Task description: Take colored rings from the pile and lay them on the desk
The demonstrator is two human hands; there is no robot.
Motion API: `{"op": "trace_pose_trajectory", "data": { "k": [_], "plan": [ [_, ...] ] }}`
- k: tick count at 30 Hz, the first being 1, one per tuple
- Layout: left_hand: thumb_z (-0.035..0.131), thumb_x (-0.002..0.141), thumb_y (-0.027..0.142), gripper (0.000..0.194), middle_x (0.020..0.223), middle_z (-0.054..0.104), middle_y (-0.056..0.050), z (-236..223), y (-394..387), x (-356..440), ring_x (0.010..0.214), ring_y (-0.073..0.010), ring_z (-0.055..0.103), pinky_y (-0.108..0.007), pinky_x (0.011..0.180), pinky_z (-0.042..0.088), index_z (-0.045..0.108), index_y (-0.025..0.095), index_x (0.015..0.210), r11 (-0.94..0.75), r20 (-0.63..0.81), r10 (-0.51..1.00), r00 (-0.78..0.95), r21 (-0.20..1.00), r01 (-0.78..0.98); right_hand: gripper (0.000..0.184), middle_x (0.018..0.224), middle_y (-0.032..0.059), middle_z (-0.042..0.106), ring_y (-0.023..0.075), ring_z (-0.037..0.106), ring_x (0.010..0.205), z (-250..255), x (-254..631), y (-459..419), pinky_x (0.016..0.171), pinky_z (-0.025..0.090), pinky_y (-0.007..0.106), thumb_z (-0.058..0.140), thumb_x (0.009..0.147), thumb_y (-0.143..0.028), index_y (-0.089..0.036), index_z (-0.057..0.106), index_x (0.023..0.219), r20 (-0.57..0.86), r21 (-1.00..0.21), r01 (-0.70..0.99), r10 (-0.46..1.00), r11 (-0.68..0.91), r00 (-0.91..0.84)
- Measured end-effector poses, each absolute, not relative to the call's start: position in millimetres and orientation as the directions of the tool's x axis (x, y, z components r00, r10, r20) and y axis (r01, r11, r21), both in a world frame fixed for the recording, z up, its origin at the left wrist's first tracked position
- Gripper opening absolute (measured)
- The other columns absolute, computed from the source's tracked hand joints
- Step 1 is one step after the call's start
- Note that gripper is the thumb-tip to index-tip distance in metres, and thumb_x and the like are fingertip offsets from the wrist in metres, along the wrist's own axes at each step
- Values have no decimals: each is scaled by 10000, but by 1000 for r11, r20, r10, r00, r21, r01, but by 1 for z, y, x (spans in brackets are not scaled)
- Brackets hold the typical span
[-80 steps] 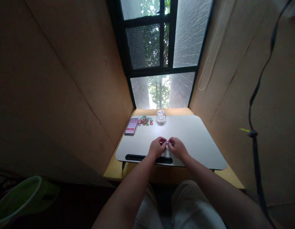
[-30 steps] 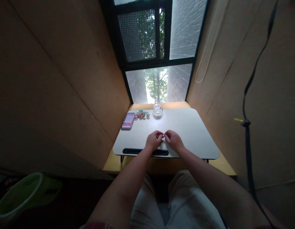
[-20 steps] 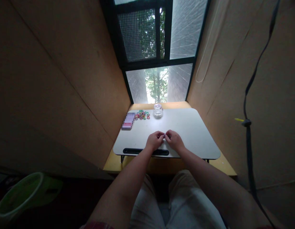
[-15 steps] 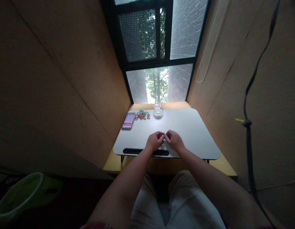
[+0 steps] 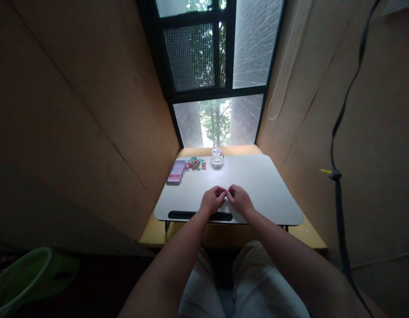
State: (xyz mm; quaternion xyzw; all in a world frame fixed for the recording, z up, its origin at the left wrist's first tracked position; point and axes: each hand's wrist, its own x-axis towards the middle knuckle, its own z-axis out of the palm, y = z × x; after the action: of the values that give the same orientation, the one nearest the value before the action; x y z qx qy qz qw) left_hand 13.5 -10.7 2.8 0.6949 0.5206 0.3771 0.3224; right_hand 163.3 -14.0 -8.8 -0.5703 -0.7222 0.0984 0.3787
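- Wood-toned walls (image 5: 101, 88) flank a dark-framed window (image 5: 204, 57) beyond the hands.
- Beneath both hands stands a white lap desk (image 5: 267, 190), its black slot (image 5: 181, 215) nearer the body.
- Left hand (image 5: 212, 199) and right hand (image 5: 240, 199) pinch 1 small purple item (image 5: 226, 192) where their fingertips meet; its shape is too small to tell.
- Farther out, left of the hands, colored rings (image 5: 195, 164) lie heaped beside a pixelated rectangular object (image 5: 176, 172).
- Straight beyond the hands sits a clear round container (image 5: 217, 162).

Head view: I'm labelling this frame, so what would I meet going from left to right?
Green plastic tub, pixelated rectangular item, pile of colourful rings, clear round container, right hand, white looped cord, knotted dark strap.
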Motion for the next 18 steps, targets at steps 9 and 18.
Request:
{"op": "trace_pose_trajectory", "data": {
  "k": [9, 18],
  "plan": [
    [612, 757, 351, 205, 716, 669, -15, 2, -10, 13, 581, -100, 592, -214, 561, 452, 666, 170, 836, -210, 174, 977, 124, 890, 406, 100, 698, 6, 523, 146, 474, 685, -6, 163, -16, 648, 342, 252, 482, 834, -245, -196, 504, 750, 422, -597, 733, 905, 327, -61],
    [706, 719, 408, 301, 833, 649, -4, 137, -56, -9, 649, -72, 590, -255, 677, 547, 620, 171, 882, -453, 442, 890, -110, 833, -318, 57, 731, 13, 547, 144, 473, 699, -6, 166, -11, 668, 340, 253, 495, 821, -206, -194, 546, 798, 421, -624, 708, 905, 332, -53]
  ]
}}
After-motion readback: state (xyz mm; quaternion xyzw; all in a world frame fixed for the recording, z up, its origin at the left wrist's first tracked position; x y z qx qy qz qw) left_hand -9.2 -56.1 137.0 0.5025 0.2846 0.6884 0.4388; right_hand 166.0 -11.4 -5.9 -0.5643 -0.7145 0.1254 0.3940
